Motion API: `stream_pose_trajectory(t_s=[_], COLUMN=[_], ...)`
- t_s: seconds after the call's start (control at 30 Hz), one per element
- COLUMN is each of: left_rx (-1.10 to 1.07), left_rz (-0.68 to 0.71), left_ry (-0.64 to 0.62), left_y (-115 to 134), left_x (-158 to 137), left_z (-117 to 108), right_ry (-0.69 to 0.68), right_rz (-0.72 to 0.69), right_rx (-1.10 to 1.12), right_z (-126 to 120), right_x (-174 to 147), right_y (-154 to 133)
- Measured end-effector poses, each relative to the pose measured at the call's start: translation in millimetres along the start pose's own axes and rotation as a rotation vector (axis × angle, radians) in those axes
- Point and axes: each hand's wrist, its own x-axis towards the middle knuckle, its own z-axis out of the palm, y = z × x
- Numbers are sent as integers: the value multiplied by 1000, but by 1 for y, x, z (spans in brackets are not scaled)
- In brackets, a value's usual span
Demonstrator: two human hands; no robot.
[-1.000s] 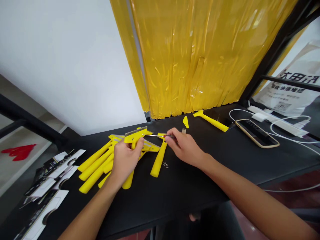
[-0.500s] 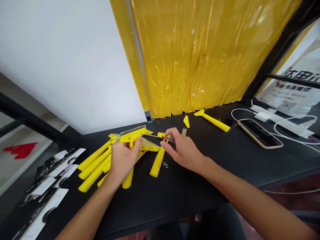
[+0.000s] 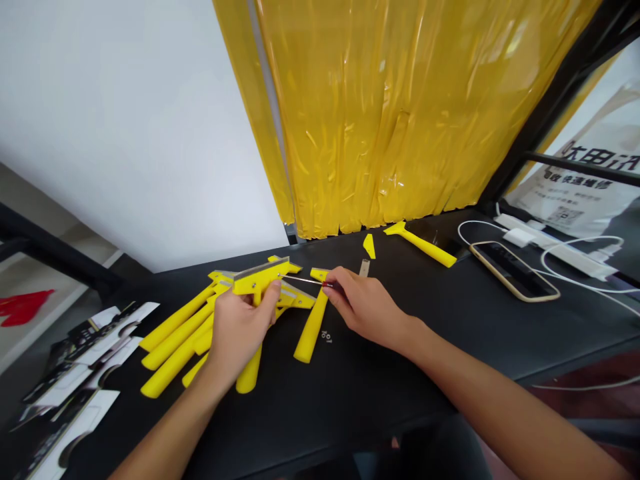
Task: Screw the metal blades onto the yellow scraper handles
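Note:
My left hand (image 3: 243,323) grips a yellow scraper (image 3: 263,275) near its head, with the metal blade edge facing up and away. In my right hand (image 3: 367,303) is a screwdriver (image 3: 303,279), its red handle mostly covered by my fingers. The screwdriver's tip meets a screw at the right part of the scraper head. Several more yellow scrapers (image 3: 173,340) lie in a pile under and left of my left hand. A yellow handle (image 3: 311,330) lies between my hands, with several small washers or nuts (image 3: 326,337) beside it.
Behind are a yellow plate (image 3: 369,246), a small metal piece (image 3: 365,268) and another yellow scraper handle (image 3: 425,245). To the right lie a phone (image 3: 515,270) and a white power strip (image 3: 560,247) with cables. Printed cards (image 3: 80,380) are stacked at left.
The view has shifted slightly. My right fingers have changed their hold and cover more of the screwdriver's handle; the tip stays at the scraper's screw. My left hand keeps its grip.

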Motion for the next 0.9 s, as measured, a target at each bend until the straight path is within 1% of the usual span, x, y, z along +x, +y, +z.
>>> stream_pose_trajectory(t_s=[0.13,0.2,0.3,0.47,0.53,0.67,0.77,0.83,0.9], left_rx=[-103,-122,-69,22,30,39,82,117,147], left_rz=[-55,-67,-40,7,-7,-78,-80,-60,-28], left_ry=[-86,-99,-84,-85,-101,-115,-121,-119,-106], left_y=[-4,-7,-10,-13,-13,-14,-15,-15,-13], left_x=[1,1,1,1,3,7,8,6,4], left_z=[2,4,5,5,6,6,5,5,6], right_ry=[28,52,69,3,-5,13,-27,-46,-55], right_rz=[-68,-80,-41,51,43,-2,-12,-1,30], right_rx=[-50,-45,-16,82,43,-114,-165,-116,2], right_z=[2,2,2,1,3,9,9,8,6], right_x=[-2,-2,-2,0,1,1,0,0,1], right_y=[1,1,-2,-5,-3,2,1,-2,-4])
